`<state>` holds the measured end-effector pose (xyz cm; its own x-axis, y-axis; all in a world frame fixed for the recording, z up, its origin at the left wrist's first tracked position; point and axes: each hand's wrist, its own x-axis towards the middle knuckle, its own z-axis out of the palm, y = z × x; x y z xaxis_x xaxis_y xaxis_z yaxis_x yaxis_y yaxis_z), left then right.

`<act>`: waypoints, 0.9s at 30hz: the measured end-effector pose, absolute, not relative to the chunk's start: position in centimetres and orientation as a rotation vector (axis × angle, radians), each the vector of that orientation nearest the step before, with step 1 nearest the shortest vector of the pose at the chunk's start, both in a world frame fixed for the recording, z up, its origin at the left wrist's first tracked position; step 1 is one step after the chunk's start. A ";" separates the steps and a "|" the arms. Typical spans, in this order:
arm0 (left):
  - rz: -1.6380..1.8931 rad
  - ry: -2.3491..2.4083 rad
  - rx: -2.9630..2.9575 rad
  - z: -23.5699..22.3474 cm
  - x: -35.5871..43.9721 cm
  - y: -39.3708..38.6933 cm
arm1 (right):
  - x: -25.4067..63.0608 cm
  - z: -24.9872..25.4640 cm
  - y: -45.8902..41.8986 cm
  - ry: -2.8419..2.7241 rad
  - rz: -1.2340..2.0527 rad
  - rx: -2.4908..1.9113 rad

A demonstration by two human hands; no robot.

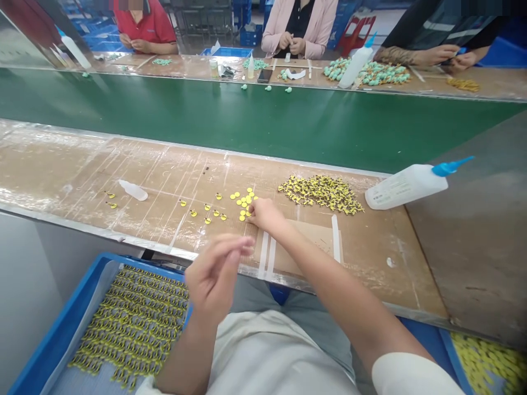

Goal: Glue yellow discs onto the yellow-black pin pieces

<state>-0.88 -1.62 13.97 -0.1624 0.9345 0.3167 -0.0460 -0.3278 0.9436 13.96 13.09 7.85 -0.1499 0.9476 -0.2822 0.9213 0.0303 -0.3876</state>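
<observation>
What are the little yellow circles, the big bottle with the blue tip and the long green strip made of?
The yellow circles look like smooth plastic, evenly coloured, though painted wood is possible. The big bottle seems to be satiny plastic, with milky walls. The green strip is perhaps rubber or plastic, with a faint sheen.

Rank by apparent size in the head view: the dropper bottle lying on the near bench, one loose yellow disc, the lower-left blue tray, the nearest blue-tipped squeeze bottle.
Lower-left blue tray
Blue-tipped squeeze bottle
Dropper bottle
Yellow disc
</observation>
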 end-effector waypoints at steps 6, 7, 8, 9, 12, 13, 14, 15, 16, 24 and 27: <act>1.223 1.249 0.714 5.5 0.6 1.5 | 15.5 8.5 12.1 -2.161 0.752 -1.691; 1.198 1.200 0.621 5.1 0.4 1.5 | 16.1 9.0 11.4 -2.161 0.749 -1.619; 1.176 1.136 0.556 5.0 0.3 1.4 | 16.7 9.4 10.4 -2.161 0.729 -1.538; 1.153 1.062 0.517 5.3 0.3 1.2 | 17.5 9.9 9.3 -2.164 0.699 -1.461; 1.083 0.849 0.509 7.1 0.8 0.5 | 19.8 11.1 5.4 -2.124 0.424 -0.992; 1.065 0.793 0.528 7.7 1.2 0.2 | 20.5 11.4 4.1 -2.103 0.357 -0.851; 1.049 0.749 0.549 8.2 1.6 -0.2 | 21.2 11.7 3.0 -2.092 0.312 -0.749; 1.033 0.716 0.566 8.7 2.1 -0.6 | 21.8 12.0 1.9 -2.085 0.281 -0.693; 1.022 0.691 0.573 9.0 2.6 -0.9 | 22.2 12.3 1.0 -2.087 0.265 -0.672; 0.999 0.705 0.530 9.2 5.8 -2.9 | 23.8 12.0 -3.0 -2.088 0.099 -0.774; 1.029 0.755 0.563 8.9 6.5 -3.2 | 23.5 11.0 -4.2 -1.993 0.021 -0.880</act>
<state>6.46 -3.25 8.88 0.3097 0.9064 -0.2873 -0.5460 0.4169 0.7267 23.45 -4.25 11.04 -0.3146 0.5883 0.7449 0.5727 0.7435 -0.3453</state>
